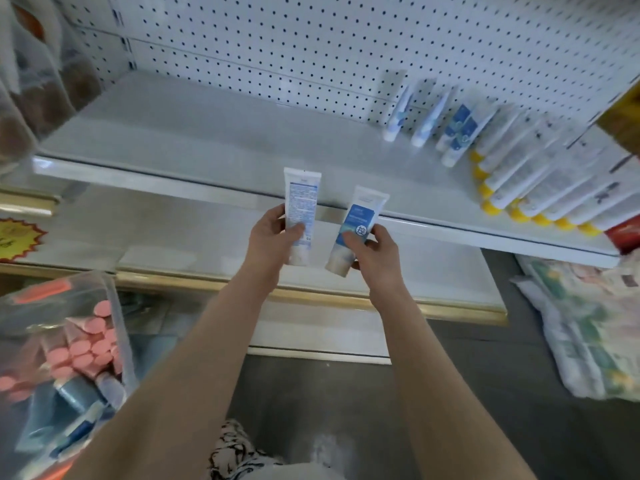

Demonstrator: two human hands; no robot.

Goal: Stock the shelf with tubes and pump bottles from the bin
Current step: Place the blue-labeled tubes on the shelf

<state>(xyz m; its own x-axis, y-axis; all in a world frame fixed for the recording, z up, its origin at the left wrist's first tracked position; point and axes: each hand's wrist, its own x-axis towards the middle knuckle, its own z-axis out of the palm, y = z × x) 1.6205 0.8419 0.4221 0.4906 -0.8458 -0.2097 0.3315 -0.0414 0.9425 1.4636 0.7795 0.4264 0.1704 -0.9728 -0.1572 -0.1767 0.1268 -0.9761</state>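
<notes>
Closest to the camera, at the bottom edge, is a piece of black-and-white patterned cloth (235, 452), and over it two bare forearms reach forward to the shelf (207, 143).

At the far left stands the clear plastic bin (119, 323). Inside it lie many tubes with pink caps (93, 348) and some blue ones lower down, a bit blurred.

The left hand (268, 237) holds a white tube (301, 199) upright, thumb on the front and fingers curled behind it; the printed back side with small text faces the camera. This tube is in the air, in front of the shelf edge.

Just beside it, the right hand (375, 252) grips a blue-labelled tube (360, 216), tilted a little to the right, with its cap end down. It is also in front of the shelf edge and does not touch the first tube.

Further right, on the shelf, a few blue-and-white tubes (426, 123) stand on their caps by the pegboard (311, 46), and next to them is a tight row of white tubes with yellow caps (540, 181).

At the right, on the floor, lie wrapped packages (588, 334)
</notes>
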